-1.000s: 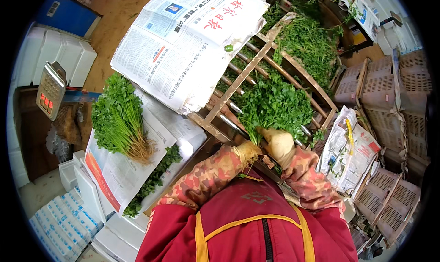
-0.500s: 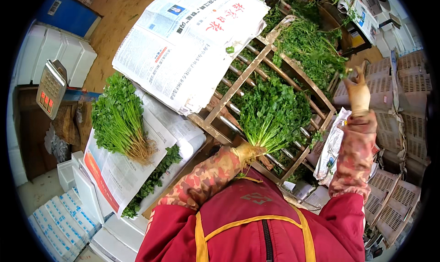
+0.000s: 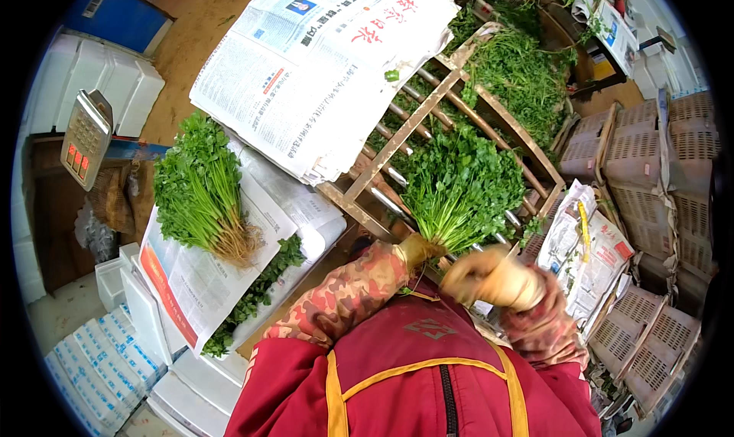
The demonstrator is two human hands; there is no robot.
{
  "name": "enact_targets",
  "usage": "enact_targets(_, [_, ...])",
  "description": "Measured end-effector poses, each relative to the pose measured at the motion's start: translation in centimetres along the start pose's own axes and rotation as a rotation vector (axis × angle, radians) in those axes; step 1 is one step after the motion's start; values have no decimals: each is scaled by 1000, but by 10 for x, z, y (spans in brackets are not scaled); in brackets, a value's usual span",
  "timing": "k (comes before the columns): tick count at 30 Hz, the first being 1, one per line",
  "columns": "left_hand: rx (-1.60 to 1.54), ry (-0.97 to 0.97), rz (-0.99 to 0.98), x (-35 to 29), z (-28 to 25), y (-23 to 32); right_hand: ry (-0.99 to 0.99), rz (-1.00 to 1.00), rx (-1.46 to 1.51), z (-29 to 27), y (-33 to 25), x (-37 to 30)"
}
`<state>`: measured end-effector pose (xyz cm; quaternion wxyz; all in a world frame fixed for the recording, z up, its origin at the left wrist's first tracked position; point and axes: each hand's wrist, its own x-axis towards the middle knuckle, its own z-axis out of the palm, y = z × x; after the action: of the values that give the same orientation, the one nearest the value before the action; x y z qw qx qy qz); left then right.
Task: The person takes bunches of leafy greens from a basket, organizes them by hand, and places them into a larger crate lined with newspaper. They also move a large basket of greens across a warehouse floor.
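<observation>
Two hands in view, each below a camouflage-patterned sleeve in red, brown and tan. Left hand (image 3: 420, 251): fingers clamped on the stem ends of one leafy green bunch with pale stems (image 3: 462, 185), which lies fanned, leaves outward, on one brown slatted frame with round metal bars (image 3: 404, 139). Right hand (image 3: 489, 278): just right of the stem ends, blurred; cannot tell whether its fingers are apart or together, or whether they hold anything.

Second bunch, green with tangled brown roots (image 3: 199, 185), to the left, leaves up and roots to the lower right, on one printed newspaper sheet with a red edge (image 3: 206, 288). More dark green leaves (image 3: 260, 284) show from under that sheet; bunches there not countable.

One thick stack of white newspapers (image 3: 306, 85) overlaps the frame's left part. One loose heap of cut greens (image 3: 512, 85) beyond the frame. Far left, one grey keypad display with red lit digits (image 3: 88, 139). At right, more newspaper (image 3: 600, 272), one yellow strip (image 3: 584, 230) across it.
</observation>
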<state>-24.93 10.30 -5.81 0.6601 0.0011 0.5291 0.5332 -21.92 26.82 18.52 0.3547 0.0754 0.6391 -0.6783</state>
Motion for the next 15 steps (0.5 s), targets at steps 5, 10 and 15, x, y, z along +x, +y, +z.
enact_targets(5, [343,41,186,6,7,2,844,60,-834,-58,42,22])
enact_targets(10, [596,73,524,37,9,-36,718,-138,-1006,-17,69,106])
enact_targets(15, [-531,-317,167,37,-17,-28,-50,-55,-216,-19,4,17])
